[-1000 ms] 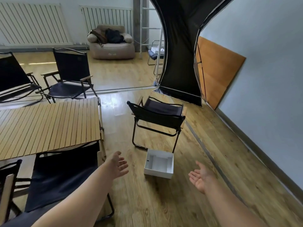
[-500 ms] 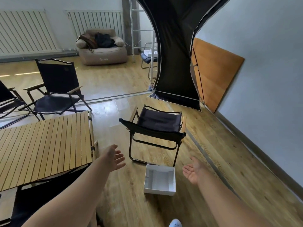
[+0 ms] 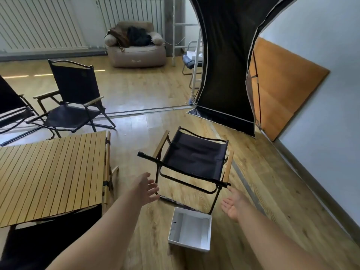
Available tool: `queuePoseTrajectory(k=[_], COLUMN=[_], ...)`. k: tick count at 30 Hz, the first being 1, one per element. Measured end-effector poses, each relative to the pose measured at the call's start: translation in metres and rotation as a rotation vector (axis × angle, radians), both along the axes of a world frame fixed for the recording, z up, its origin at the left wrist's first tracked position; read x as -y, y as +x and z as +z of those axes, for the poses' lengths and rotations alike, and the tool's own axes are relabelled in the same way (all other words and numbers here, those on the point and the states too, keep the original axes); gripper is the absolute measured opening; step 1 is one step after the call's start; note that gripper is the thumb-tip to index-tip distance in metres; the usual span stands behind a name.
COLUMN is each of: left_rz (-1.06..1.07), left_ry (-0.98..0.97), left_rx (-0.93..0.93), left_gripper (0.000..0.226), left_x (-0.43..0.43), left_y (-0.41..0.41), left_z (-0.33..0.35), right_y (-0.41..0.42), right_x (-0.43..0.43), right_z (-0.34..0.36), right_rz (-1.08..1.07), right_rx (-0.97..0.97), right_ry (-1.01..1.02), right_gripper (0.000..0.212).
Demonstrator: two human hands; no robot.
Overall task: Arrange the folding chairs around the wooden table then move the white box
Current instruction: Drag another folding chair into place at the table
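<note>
A black folding chair (image 3: 194, 158) with wooden armrests stands on the floor in front of me, its back toward me. My left hand (image 3: 146, 189) is open, fingers spread, just left of the chair's back rail. My right hand (image 3: 232, 204) is open, palm up, just below the right end of that rail. Neither hand touches the chair. An empty white box (image 3: 190, 228) lies on the floor between my arms. The slatted wooden table (image 3: 50, 172) is at the left. Another folding chair (image 3: 75, 102) stands beyond the table, a third (image 3: 11, 110) at the far left, a fourth (image 3: 48, 242) at the table's near edge.
A black tent flap (image 3: 226, 61) hangs ahead on the right, with a wooden board (image 3: 282, 90) leaning on the wall. A beige inflatable sofa (image 3: 136, 47) and a white ladder (image 3: 175, 26) stand at the back. The wall (image 3: 321, 94) runs along my right.
I have stepped closer to the chair in front. Both open hands have risen and reached forward, from beside the white box to either end of the chair's back rail.
</note>
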State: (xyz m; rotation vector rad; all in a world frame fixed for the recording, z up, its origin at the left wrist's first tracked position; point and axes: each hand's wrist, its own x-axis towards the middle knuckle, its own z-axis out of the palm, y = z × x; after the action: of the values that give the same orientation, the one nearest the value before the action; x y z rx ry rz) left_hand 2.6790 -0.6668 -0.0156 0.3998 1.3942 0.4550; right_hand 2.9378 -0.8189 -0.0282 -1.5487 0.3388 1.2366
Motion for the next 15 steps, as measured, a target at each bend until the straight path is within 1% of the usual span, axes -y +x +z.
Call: queuePoseTrajectory(k=[5,8,15], left_rz=[-0.024,-0.047,-0.135], left_ry=[-0.031,-0.033,-0.061], left_rx=[-0.016,-0.042,-0.086], left_gripper=[0.047,0.049,0.044], left_x=[-0.034,-0.07,-0.154], left_y=[0.016,0.02,0.033], left_z=[-0.01,-0.017,-0.033], right_y=[0.008,0.018,0.024], right_x=[-0.025,-0.045,-0.089], right_z=[-0.017,-0.023,-0.036], right_rz=[-0.017,-0.08,-0.211], right_rx=[-0.029,-0.007,0.009], right_ry=[-0.044,-0.059,-0.114], right_gripper=[0.068,0.062,0.062])
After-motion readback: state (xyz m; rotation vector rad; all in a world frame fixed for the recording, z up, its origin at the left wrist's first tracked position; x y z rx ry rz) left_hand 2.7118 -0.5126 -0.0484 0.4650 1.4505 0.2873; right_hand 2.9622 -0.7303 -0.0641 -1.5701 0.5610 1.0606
